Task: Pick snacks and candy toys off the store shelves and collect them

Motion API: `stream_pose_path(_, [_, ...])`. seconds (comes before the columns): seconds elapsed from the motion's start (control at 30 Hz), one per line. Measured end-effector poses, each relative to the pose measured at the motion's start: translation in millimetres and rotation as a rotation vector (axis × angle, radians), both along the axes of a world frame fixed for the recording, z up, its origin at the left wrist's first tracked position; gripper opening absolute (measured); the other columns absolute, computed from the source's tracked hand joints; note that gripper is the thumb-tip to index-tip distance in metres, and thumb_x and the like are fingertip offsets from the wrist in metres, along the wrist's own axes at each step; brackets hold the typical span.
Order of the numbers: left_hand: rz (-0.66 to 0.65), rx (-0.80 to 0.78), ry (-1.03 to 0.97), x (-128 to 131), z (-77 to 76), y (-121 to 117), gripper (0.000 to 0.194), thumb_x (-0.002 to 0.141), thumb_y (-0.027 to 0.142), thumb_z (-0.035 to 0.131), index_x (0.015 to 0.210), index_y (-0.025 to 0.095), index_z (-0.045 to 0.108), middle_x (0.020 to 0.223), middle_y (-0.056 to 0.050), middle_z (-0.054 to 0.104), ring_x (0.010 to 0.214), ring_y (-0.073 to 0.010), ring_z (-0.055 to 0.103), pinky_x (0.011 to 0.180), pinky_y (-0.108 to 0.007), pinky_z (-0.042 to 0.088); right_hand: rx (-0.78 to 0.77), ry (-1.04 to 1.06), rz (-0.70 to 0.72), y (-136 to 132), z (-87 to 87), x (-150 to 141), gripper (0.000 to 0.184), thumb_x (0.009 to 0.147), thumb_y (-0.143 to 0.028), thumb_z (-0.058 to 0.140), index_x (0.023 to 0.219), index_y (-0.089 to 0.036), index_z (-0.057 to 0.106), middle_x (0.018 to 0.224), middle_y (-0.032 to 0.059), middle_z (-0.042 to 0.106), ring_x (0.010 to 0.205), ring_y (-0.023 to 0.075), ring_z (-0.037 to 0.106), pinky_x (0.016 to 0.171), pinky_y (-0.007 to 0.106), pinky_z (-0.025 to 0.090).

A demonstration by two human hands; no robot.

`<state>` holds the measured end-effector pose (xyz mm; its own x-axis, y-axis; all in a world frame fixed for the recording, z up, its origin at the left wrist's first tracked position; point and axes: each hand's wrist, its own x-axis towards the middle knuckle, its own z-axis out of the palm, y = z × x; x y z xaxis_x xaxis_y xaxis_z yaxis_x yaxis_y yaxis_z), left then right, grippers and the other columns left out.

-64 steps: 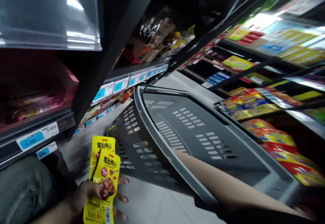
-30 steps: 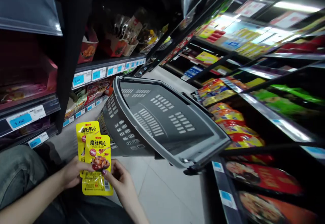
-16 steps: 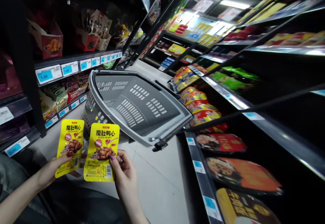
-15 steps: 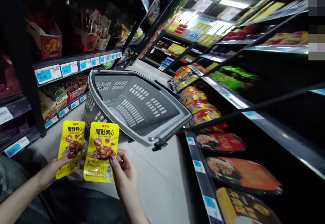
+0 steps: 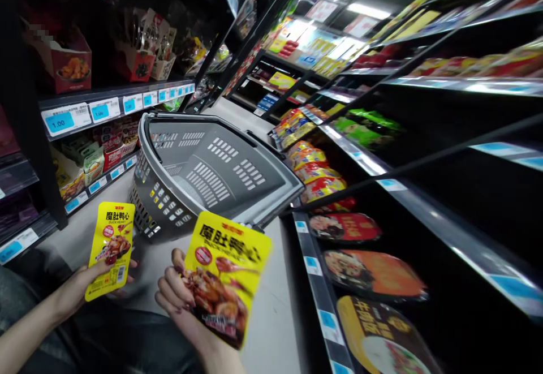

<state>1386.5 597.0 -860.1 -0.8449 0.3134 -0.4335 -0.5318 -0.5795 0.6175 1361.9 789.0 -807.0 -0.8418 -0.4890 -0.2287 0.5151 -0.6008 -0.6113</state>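
My left hand (image 5: pixel 75 288) pinches a yellow duck heart packet (image 5: pixel 113 221) at its lower part, thumb across the front and fingers behind. The packet stands nearly upright with its printed face toward me. In my right hand (image 5: pixel 179 297) is a second yellow duck heart packet (image 5: pixel 231 272), tilted to the right. Its face carries a large food picture, and my curled fingers grip its left edge. Both packets are in front of a grey shopping basket (image 5: pixel 163 207) on the floor, apart from each other. No goods show in the visible part of the basket.
At left, shelves hold snack boxes (image 5: pixel 72 68) above price labels (image 5: pixel 65 119). On the right, low shelves carry red and yellow packs (image 5: pixel 316 176), a sealed orange tray (image 5: pixel 377 275) and a brown meal box (image 5: pixel 382 334). Pale floor (image 5: pixel 275 306) runs between them.
My right hand has moved right and turned its packet, so a face with a larger picture shows. The left hand keeps its packet. The view has shifted slightly right.
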Motion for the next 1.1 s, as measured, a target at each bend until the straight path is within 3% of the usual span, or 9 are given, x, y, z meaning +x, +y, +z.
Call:
stream_pose_path(0.17, [-0.011, 0.002, -0.018, 0.9, 1.3, -1.0, 0.043, 0.074, 0.036, 0.063, 0.111, 0.013, 0.064, 0.11, -0.013, 0.068, 0.097, -0.0319, 0.063, 0.079, -0.043, 0.053, -0.177, 0.027, 0.237, 6.4, 3.5, 1.8, 0.043, 0.072, -0.044, 0.064, 0.065, -0.022, 0.027, 0.037, -0.0131, 0.018, 0.033, 0.0049, 0.003, 0.033, 0.017, 0.007])
stream_pose_path(0.73, [-0.002, -0.019, -0.053, 1.3, 2.7, -0.7, 0.049, 0.07, 0.04, 0.067, 0.11, 0.012, 0.063, 0.112, -0.014, 0.067, 0.099, -0.035, 0.062, 0.083, -0.047, 0.052, -0.27, 0.084, 0.255, 8.0, -1.8, -0.9, 0.037, 0.076, -0.04, 0.06, 0.066, -0.021, 0.031, 0.04, -0.0112, 0.021, 0.034, 0.005, 0.008, 0.037, 0.019, 0.012])
stream_pose_path(0.9, [-0.014, -0.012, -0.044, 1.6, 1.6, -0.7, 0.041, 0.074, 0.037, 0.063, 0.108, 0.013, 0.065, 0.111, -0.011, 0.067, 0.098, -0.0338, 0.062, 0.083, -0.046, 0.053, -0.28, 0.086, 0.228, 7.5, -0.6, -1.8, 0.032, 0.078, -0.038, 0.06, 0.069, -0.021, 0.034, 0.039, -0.0116, 0.021, 0.034, 0.0051, 0.008, 0.037, 0.019, 0.013])
stream_pose_path(1.1, [-0.022, 0.003, -0.027, 2.3, 3.9, -0.1, 0.05, 0.078, 0.034, 0.059, 0.124, 0.016, 0.054, 0.111, -0.008, 0.068, 0.1, -0.0327, 0.062, 0.08, -0.043, 0.054, -0.305, 0.091, 0.153, 9.8, 0.2, -0.3, 0.031, 0.079, -0.034, 0.06, 0.069, -0.021, 0.033, 0.041, -0.0114, 0.021, 0.035, 0.0048, 0.008, 0.038, 0.018, 0.013])
